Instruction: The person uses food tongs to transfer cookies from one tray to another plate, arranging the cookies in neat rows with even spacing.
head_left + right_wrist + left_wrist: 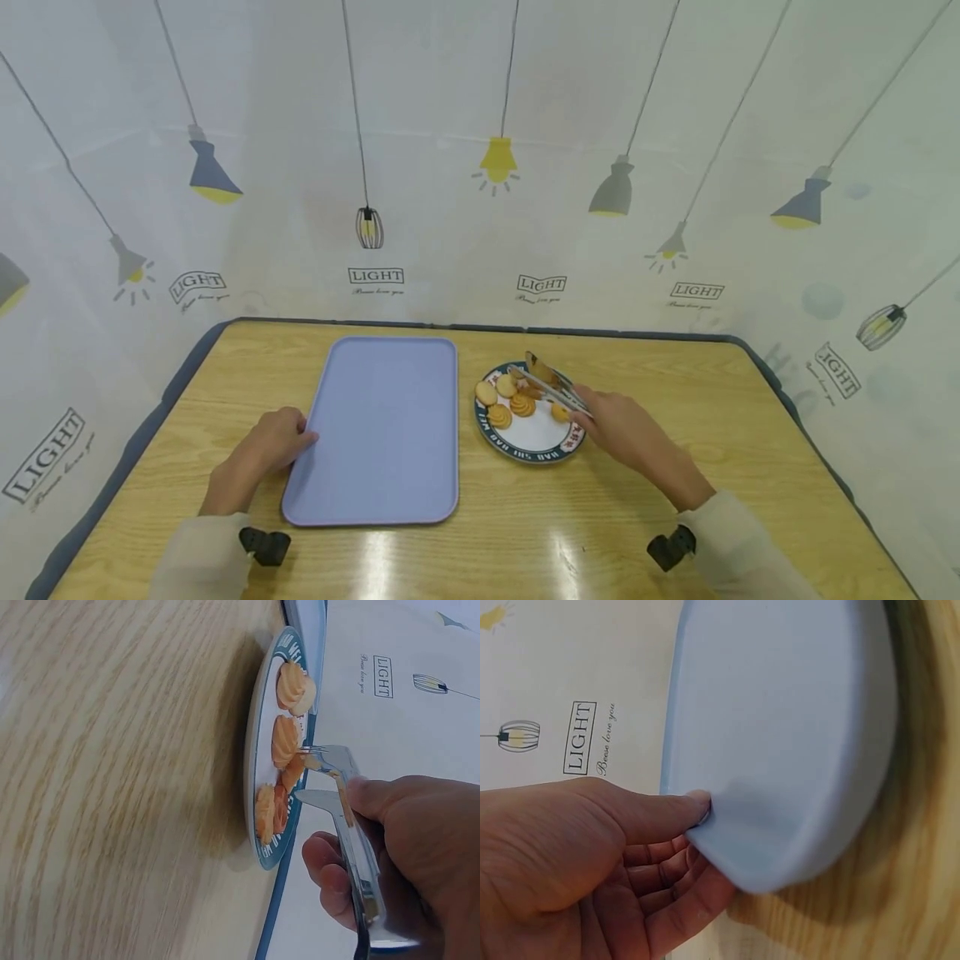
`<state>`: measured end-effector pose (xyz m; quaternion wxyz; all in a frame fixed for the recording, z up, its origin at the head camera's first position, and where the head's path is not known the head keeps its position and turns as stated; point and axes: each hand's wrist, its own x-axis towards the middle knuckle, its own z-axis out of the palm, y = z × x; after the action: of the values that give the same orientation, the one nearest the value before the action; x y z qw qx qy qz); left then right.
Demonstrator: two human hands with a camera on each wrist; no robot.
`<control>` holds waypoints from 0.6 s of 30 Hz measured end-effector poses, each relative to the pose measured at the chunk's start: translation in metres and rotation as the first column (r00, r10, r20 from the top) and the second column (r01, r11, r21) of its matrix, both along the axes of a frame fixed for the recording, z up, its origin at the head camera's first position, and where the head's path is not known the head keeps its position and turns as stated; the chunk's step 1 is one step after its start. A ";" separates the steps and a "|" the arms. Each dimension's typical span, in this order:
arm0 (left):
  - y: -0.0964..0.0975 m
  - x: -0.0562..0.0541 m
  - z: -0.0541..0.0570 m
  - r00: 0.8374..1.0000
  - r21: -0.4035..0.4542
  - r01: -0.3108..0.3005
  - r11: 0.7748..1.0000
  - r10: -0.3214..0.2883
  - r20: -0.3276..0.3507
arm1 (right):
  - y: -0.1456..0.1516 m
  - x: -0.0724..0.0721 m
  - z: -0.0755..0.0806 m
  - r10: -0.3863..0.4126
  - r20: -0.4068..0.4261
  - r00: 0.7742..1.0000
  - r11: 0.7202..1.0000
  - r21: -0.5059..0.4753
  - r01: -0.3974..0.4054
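you seem to be at the picking step: the tongs [364, 862] in your right hand [618, 425] reach in over the plate [536, 432] from its right, tips among the cookies [522, 406] on its far side. the tongs' jaws stand apart, with a cookie close by them; whether they touch it, you cannot tell from here. the next move, i judge, calls for settling the tips either side of one cookie and squeezing gently, since a baked piece could crumble or skid against its neighbours.

your right hand is closed around the tongs, thumb along one arm and fingers curled at the other, with the forearm slanting in from the near right of the plate. your left hand [266, 442] is well to the left of the plate, pinching the left rim of the tray [382, 433], thumb on top and fingers curled below. the tray lies on the surface [675, 375] just left of the plate, a narrow gap between them. keep that left grip light, so that the tray does not tip.
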<state>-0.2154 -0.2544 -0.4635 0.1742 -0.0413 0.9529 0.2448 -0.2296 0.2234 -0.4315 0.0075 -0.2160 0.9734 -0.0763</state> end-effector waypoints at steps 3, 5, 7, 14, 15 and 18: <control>0.000 0.000 -0.001 1.000 0.007 0.002 1.000 -0.002 0.000 | -0.001 0.000 -0.002 -0.013 -0.019 1.000 0.999 0.031 0.014; 0.000 0.000 0.000 1.000 0.007 0.007 1.000 -0.007 -0.005 | -0.001 -0.001 -0.004 -0.016 -0.028 0.999 0.999 0.035 0.017; 0.000 0.000 0.000 1.000 0.003 0.017 1.000 -0.017 -0.019 | -0.001 -0.002 -0.006 -0.014 -0.030 0.999 1.000 0.020 0.015; 0.000 0.001 -0.001 0.996 -0.010 0.065 0.998 -0.066 -0.068 | 0.002 -0.004 -0.009 -0.014 -0.017 1.000 0.999 -0.043 0.013; 0.000 0.001 -0.001 0.995 -0.011 0.070 0.998 -0.070 -0.074 | 0.003 -0.004 -0.008 -0.013 -0.014 1.000 0.999 -0.048 0.012; -0.001 0.002 -0.002 0.995 -0.010 0.073 0.997 -0.074 -0.072 | 0.005 -0.004 -0.007 -0.021 0.014 1.000 0.996 -0.081 0.022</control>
<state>-0.2139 -0.2552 -0.4650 0.1485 0.0020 0.9604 0.2358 -0.2341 0.2283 -0.4385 0.0043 -0.2052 0.9717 -0.1172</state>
